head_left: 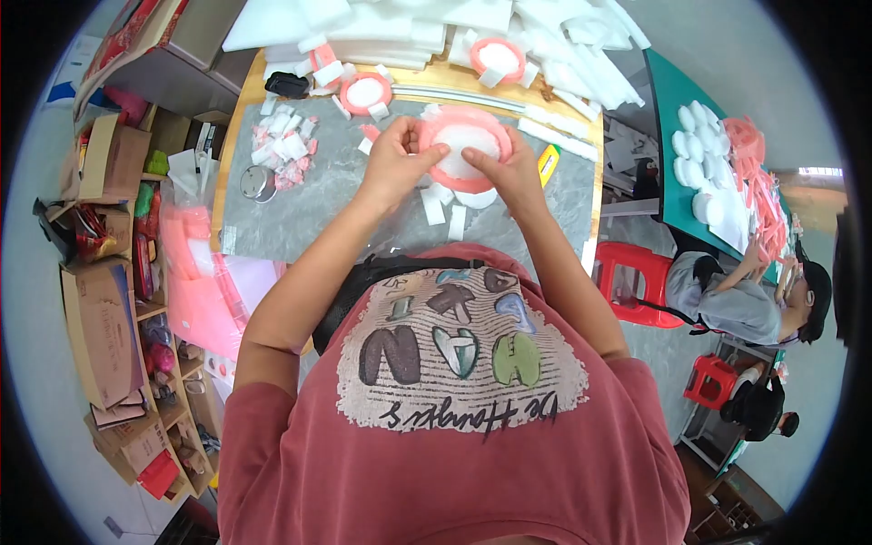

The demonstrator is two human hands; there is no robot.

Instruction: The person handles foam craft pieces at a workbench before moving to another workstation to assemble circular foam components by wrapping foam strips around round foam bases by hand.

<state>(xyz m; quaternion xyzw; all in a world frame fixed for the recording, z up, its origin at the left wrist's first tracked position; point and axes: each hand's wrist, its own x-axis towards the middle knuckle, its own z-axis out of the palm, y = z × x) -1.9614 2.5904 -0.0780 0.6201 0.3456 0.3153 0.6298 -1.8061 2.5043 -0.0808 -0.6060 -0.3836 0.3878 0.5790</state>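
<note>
A white foam disc with a pink ring around it [465,134] is held up over the grey table top, between my two hands. My left hand [401,162] grips its left edge, thumb pressed on the white face and fingers behind the rim. On the opposite side my right hand [510,174] clasps it the same way, its thumb on the disc. Small white foam blocks [433,208] lie just below the disc on the table. A yellow utility knife [548,164] rests to the right of my right hand.
Two similar pink-rimmed discs, one at left [366,93] and one at right [497,60], lie at the table's back. Foam scraps [283,145] and a metal tin [258,183] sit left. White foam sheets [363,32] stack behind. A person [754,295] works at a green table [670,109].
</note>
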